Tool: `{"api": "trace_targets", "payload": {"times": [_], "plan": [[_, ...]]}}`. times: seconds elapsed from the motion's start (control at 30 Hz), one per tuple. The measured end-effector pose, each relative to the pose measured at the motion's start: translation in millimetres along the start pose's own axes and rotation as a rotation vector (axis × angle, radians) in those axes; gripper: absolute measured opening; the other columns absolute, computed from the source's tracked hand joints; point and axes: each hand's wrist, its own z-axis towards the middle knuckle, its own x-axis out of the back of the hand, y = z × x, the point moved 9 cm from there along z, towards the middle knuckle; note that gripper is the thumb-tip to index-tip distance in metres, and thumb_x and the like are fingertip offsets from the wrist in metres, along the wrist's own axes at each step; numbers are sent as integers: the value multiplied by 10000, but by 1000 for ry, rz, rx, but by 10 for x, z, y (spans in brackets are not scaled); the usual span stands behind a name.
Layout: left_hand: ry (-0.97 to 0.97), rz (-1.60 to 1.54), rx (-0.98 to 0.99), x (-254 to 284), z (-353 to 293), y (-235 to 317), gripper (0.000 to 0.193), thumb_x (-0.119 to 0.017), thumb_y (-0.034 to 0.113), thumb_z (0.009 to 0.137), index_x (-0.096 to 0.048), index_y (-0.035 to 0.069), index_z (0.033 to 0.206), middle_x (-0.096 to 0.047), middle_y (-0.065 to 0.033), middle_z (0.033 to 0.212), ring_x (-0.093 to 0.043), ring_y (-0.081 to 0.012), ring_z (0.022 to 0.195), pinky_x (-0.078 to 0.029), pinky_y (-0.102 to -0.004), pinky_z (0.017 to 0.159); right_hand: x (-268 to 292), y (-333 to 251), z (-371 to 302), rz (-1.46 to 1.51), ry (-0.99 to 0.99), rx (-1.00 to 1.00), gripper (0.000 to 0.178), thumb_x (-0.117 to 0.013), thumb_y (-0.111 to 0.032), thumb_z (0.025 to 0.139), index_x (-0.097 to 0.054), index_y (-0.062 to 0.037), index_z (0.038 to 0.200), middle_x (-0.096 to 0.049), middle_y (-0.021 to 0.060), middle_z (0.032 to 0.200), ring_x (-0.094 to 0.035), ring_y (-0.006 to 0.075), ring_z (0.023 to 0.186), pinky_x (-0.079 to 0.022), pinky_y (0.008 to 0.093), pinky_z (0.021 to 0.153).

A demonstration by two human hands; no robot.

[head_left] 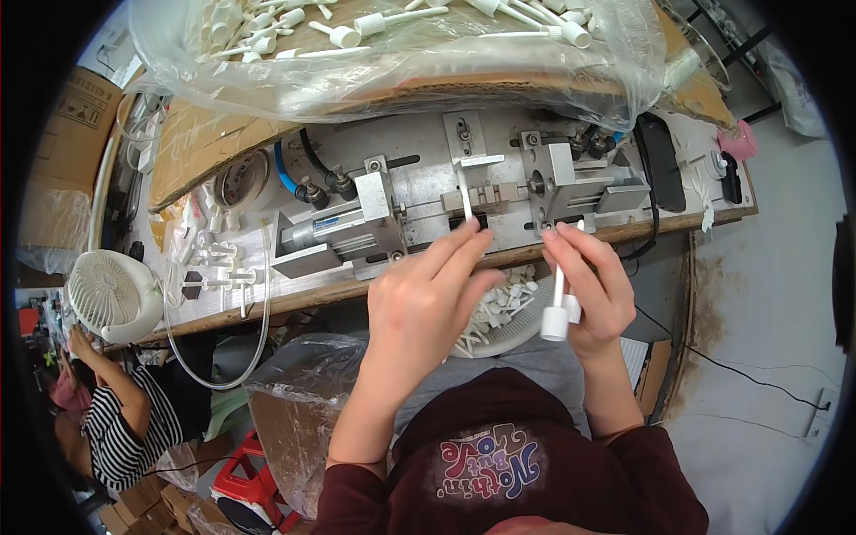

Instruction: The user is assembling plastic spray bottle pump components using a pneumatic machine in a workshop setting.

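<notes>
My right hand (593, 294) is closed around two white plastic sticks with ribbed caps; one white capped stick (555, 323) hangs cap-down, and the second cap shows partly behind it. My left hand (423, 299) reaches over the front of a metal clamping fixture (481, 196), its fingers stretched and the thumb apart. At its fingertips stands a thin white rod (465, 192) in the middle of the fixture. Whether the fingers touch the rod I cannot tell. Below my hands, a white basket (510, 343) holds many loose white capped sticks.
Pneumatic cylinders flank the fixture, the left cylinder (334, 227) and the right cylinder (588, 183). A plastic-lined carton (401, 98) of white parts stands behind. On the left are a fan (114, 296) and loose white pieces (223, 263). Another person (134, 410) sits at far left.
</notes>
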Motion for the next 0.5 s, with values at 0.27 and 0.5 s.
{"api": "trace_targets", "payload": {"times": [0.27, 0.5], "plan": [[-95, -382, -48, 88, -143, 290, 393, -858, 52, 688, -756, 38, 1067, -716, -103, 998, -704, -200, 829, -577, -307, 701, -164, -187, 116, -51, -33, 154, 436, -655, -59, 733, -705, 48, 1153, -664, 180, 1124, -693, 270, 833, -576, 333, 686], [113, 193, -104, 32, -92, 128, 347, -806, 40, 713, -746, 32, 1055, -707, -78, 1147, -679, -204, 832, -551, -319, 709, 36, 26, 169, 13, 97, -50, 358, -721, -64, 841, -685, 63, 1174, -690, 182, 1138, -693, 306, 997, -588, 347, 836]]}}
